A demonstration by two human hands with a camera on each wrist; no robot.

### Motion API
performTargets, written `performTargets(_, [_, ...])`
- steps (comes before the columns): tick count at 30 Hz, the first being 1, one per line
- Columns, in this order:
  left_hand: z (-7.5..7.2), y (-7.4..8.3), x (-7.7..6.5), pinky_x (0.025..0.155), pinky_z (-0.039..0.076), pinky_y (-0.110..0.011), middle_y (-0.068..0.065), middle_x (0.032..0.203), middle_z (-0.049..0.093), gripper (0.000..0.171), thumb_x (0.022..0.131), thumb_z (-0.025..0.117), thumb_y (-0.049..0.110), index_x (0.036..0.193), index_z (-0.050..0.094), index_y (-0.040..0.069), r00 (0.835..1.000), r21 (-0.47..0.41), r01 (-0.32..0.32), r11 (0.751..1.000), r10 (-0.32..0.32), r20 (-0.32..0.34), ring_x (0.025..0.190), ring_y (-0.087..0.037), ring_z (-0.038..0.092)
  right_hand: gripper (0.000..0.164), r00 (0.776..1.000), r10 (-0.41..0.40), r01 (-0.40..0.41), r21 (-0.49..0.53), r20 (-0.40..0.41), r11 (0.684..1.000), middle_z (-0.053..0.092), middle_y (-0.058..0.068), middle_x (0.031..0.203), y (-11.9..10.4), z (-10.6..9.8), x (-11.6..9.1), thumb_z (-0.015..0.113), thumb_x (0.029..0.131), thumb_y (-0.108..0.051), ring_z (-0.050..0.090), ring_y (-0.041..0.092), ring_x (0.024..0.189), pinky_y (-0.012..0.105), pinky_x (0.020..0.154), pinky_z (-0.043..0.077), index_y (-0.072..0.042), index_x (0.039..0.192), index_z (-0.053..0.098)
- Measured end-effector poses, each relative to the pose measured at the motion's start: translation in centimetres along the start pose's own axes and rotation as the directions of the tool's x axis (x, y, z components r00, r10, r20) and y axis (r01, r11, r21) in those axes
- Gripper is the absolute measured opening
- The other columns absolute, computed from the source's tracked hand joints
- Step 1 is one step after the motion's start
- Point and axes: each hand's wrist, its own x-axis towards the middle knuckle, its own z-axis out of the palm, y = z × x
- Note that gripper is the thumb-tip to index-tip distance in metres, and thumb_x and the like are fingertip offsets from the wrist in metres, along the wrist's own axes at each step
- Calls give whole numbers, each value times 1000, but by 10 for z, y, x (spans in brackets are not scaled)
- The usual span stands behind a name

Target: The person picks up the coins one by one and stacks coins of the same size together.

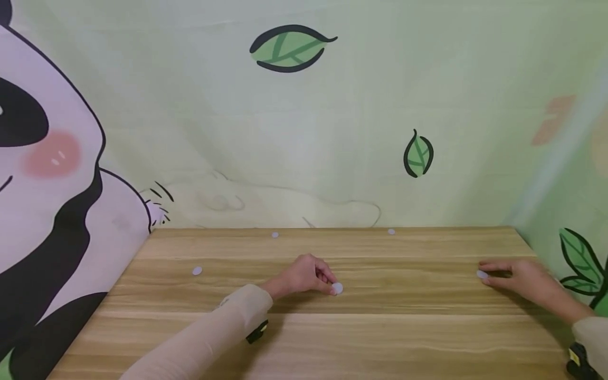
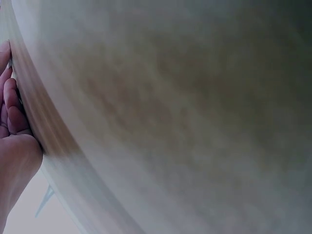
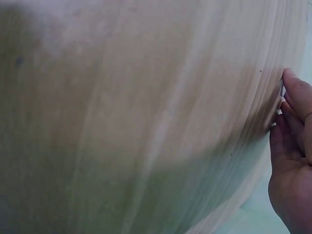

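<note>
A smooth cloth backdrop (image 1: pixel 361 116) printed with a rounded panda (image 1: pixel 71 105) rises behind the wood-grained table (image 1: pixel 404 343). On the table's left lies a flat, pale round disc (image 1: pixel 197 271); a second disc (image 1: pixel 275 235) sits near the back edge. The left hand (image 1: pixel 304 274) pinches a third disc (image 1: pixel 337 288) at mid-table. Next, a fourth disc (image 1: pixel 391 231) lies near the back edge. Rightmost, the right hand (image 1: pixel 520 277) holds a fifth disc (image 1: pixel 482 274) between thumb and fingers, near the table's right side.

A pale green backdrop (image 1: pixel 475 79) fills the upper frame, printed with a cartoon panda (image 1: pixel 71 116) at far left, a black-outlined leaf (image 1: pixel 290 51) at top centre, a leafy sprig (image 1: pixel 580 258) at right; wood-grain tabletop (image 1: pixel 380 343) across the bottom
</note>
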Motion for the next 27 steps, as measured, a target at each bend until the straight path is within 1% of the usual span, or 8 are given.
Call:
performTargets(2, [0,-1,0,63,46,-17,8,78,68,14,78,90,13,87,80,9,1000,3,2,1000,-2,3,70,-3,56,37,1000,-16,15,-18,-12,1000,69,21,125,1,2,0,77,91,-36,60,47,118,54,90,51,-7,114,78])
performTargets(4, [1,-1,0,63,46,-17,8,79,68,14,78,90,13,88,80,10,1000,7,3,1000,-3,6,70,-3,56,28,998,-50,48,-43,-44,998,71,17,122,2,3,0,79,89,-32,66,35,114,38,87,54,-11,108,80])
performTargets(7, [1,0,0,64,46,-17,7,80,69,13,78,89,13,88,80,10,1000,3,5,1000,-5,7,70,-3,57,21,990,-104,97,-79,-94,992,74,11,118,3,6,-1,82,87,-28,66,14,108,14,79,47,-17,104,82])
performTargets(9, [2,0,0,63,46,-17,7,80,69,13,78,89,13,87,80,9,1000,-1,7,1000,-7,7,70,-4,57,21,984,-139,129,-88,-111,988,74,11,117,5,6,-2,82,86,-26,65,10,107,9,78,43,-16,105,81])
performTargets(16, [2,1,0,64,46,-17,8,81,68,13,79,89,14,88,81,12,1000,-4,19,1000,-19,22,71,-3,56,35,994,-70,67,-38,-82,997,71,14,124,9,1,-10,80,89,-34,63,12,113,10,78,43,-14,117,77])
performTargets(19, [1,2,0,64,47,-18,7,80,69,13,78,89,12,88,81,10,1000,-14,10,1000,-10,10,71,-4,56,39,998,-32,32,-6,-60,999,68,17,129,7,0,-11,79,89,-36,63,28,120,28,88,51,-10,118,76])
performTargets(22, [0,1,1,63,47,-17,5,80,70,14,77,90,12,87,80,8,1000,-23,2,1000,-2,2,70,-4,57,45,999,21,-21,15,-24,1000,64,21,133,2,0,-9,76,92,-41,54,49,125,56,93,47,-6,120,74])
performTargets(27, [0,0,1,63,46,-17,5,78,69,15,77,90,12,87,80,7,1000,-19,-11,1000,11,-2,69,-3,56,36,998,7,-6,10,-69,1000,66,23,129,-2,6,-6,78,90,-35,54,52,123,51,92,48,-7,111,78])
